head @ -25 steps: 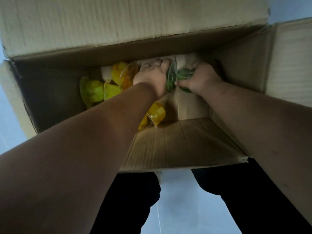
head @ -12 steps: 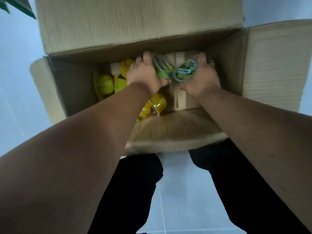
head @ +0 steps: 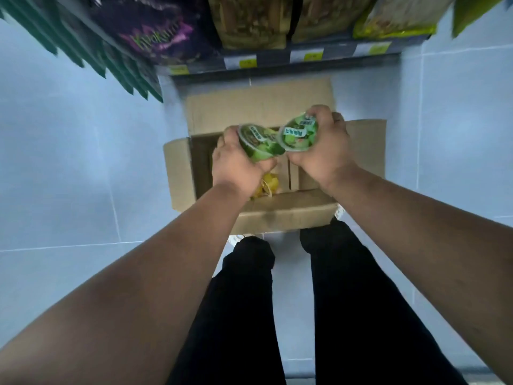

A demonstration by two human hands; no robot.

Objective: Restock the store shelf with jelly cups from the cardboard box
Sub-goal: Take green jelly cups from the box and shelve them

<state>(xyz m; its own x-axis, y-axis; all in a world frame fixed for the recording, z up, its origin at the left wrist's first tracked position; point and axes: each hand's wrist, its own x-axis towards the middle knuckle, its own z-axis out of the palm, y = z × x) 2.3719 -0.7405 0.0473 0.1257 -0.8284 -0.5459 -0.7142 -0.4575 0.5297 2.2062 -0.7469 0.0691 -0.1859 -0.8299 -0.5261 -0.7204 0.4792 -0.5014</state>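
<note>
An open cardboard box (head: 261, 215) stands on the floor below me. My left hand (head: 236, 165) grips a green jelly cup (head: 259, 144), held above the box. My right hand (head: 323, 147) grips a second green jelly cup (head: 298, 134), its lid turned toward me. The two cups touch at their rims. Yellow jelly cups (head: 268, 186) lie inside the box, partly hidden by my left wrist. The store shelf (head: 277, 61) edge runs across the top, just beyond the box.
The shelf carries a purple snack bag (head: 155, 31), brown packs (head: 249, 20) and yellow-green bags (head: 399, 20), with price tags along its edge. Green packets (head: 83, 51) hang at upper left. Pale floor tiles (head: 69, 162) surround the box. My black trouser legs (head: 347, 301) stand behind it.
Both hands have lifted out of the box, each with a green jelly cup. My view has risen away from the box, so the shelf above it has come into sight.
</note>
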